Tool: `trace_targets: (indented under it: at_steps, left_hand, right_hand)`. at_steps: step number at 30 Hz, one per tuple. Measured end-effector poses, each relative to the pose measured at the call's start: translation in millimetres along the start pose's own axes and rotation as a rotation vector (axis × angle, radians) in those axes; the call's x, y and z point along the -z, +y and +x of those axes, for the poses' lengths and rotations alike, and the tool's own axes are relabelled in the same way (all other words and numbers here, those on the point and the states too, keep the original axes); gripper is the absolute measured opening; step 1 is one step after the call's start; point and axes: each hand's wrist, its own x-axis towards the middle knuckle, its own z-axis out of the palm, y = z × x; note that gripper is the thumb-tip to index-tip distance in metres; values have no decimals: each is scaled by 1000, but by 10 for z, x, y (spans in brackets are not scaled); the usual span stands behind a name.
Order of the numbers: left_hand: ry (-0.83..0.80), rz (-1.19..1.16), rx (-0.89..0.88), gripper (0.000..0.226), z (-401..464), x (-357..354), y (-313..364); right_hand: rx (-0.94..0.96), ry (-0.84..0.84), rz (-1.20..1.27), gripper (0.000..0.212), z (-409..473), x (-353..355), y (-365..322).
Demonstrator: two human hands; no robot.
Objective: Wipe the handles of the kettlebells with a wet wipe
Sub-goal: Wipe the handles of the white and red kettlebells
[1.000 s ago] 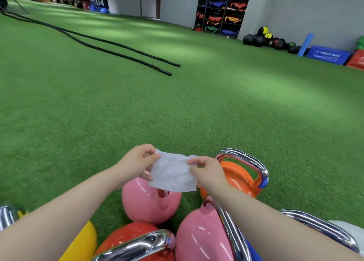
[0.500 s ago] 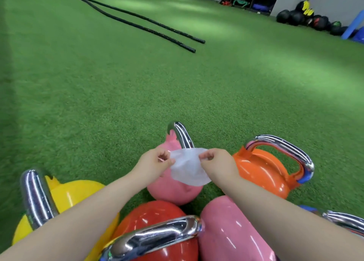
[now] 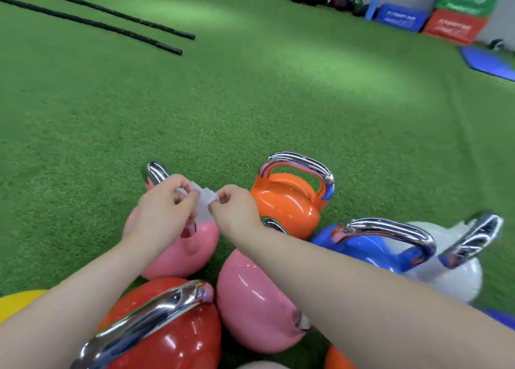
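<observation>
The wet wipe (image 3: 204, 202) is pinched by the left hand (image 3: 164, 204) and right hand (image 3: 237, 205); bunched so small, parts of the pink kettlebell's handle (image 3: 156, 172) could be missed.

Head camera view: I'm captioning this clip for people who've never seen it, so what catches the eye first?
The cluster of glossy kettlebells with chrome handles, low in the frame on green turf. Just above them, both hands, left hand and right hand, pinch a white wet wipe over the far pink kettlebell.

Bare forearms; no sleeves, unadorned
</observation>
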Motion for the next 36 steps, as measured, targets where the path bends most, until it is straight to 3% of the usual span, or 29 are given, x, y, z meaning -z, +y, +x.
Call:
trace_targets:
  at_steps: [5,9,19,26,30,32,34,36]
  left_hand:
    - [-227,-133,-53,16,-89,-240,656]
    - [-359,-194,-28,22,-139,-523,1152]
    - [-565,-198,157,17,-416,-1499,1790]
    - [-602,-201,389,10,-480,-2023,1649]
    - [-625,-130,486,11,-495,-2176,1482]
    - [-644,-42,487,12,-493,-2195,1409]
    - [-639,41,440,12,-488,-2187,1326]
    - [-552,131,314,10,-466,-2160,1263]
  right_hand:
    - [77,33,-37,10,-225,833,188]
    - [135,25,-177,30,-349,1550,376]
    - [1,-119,-270,21,-230,2893,890]
    - [-38,-150,-488,19,-49,3043,1384]
    - [-25,-137,-607,45,18,2907,1582]
    - [-40,-181,-579,44,42,2852,1668]
    - [-49,-244,-536,27,60,2812,1758]
    - [-58,-330,-471,33,48,2752,1807]
